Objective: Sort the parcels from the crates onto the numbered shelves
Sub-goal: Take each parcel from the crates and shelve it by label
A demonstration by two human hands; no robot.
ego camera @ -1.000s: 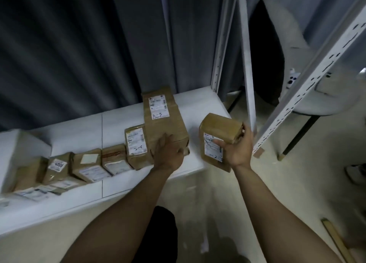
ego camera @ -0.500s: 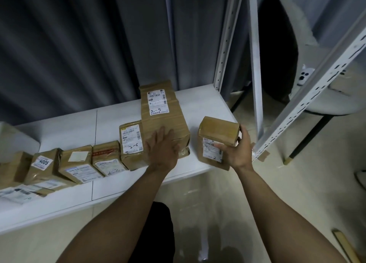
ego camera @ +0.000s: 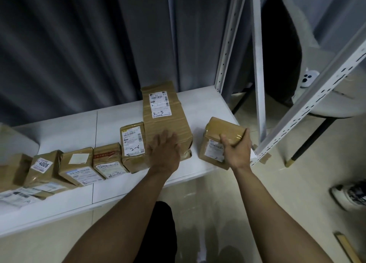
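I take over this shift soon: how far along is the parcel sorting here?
Done: parcels from the 4005 parcel to the large parcel line the white shelf. In hand: the right hand grips a small parcel at the row's right end; the left hand rests flat on the large parcel. Left: setting it down; how many more wait is not in view.

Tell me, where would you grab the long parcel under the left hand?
Probably its near end, from the front and right. The long parcel lies flat, pointing away; a neighbouring parcel hugs its left side, while the right side is free. The left hand lies flat on top; the right hand grips a small parcel.
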